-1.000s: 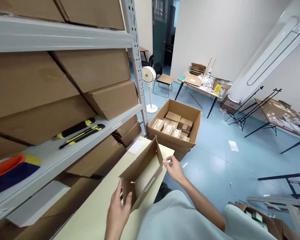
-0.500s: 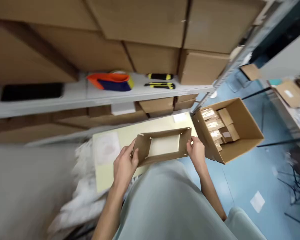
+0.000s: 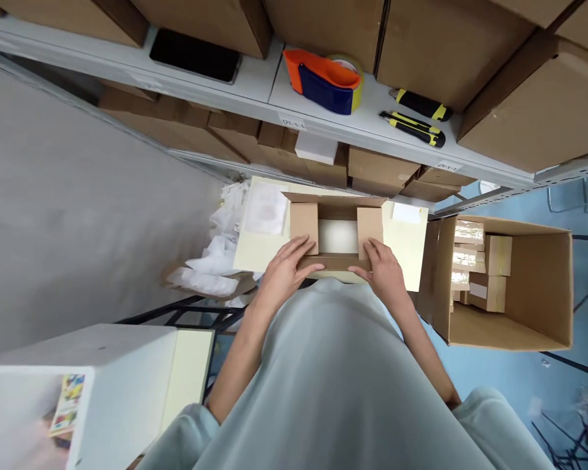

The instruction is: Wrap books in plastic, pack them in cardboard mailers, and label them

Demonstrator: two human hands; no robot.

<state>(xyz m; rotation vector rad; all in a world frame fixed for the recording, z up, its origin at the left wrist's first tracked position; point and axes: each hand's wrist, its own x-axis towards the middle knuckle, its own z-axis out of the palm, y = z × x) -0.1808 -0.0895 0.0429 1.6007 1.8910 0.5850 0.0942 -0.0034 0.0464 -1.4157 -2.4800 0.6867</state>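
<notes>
A small cardboard box (image 3: 337,262) rests at the near side of the pale yellow table (image 3: 406,253), directly in front of my body. Both of its short end flaps are bent inward, the far long flap stands up, and a pale surface shows in the middle. My left hand (image 3: 288,266) has its fingers on the left end flap and its thumb along the near edge. Likewise, my right hand (image 3: 382,269) presses the right end flap, with the thumb on the near wall. Each hand grips its own corner of the box.
At right stands a large open carton (image 3: 539,281) with several taped small boxes inside. The shelf (image 3: 255,81) ahead carries a phone (image 3: 196,55), an orange and blue tape dispenser (image 3: 326,81), two utility knives (image 3: 416,127) and cartons. White plastic bags (image 3: 215,261) lie at left.
The short end flaps have been folded inward, and my hands have shifted onto them. The box now sits squarer to my body. The head view has turned, bringing a white cabinet into sight at lower left.
</notes>
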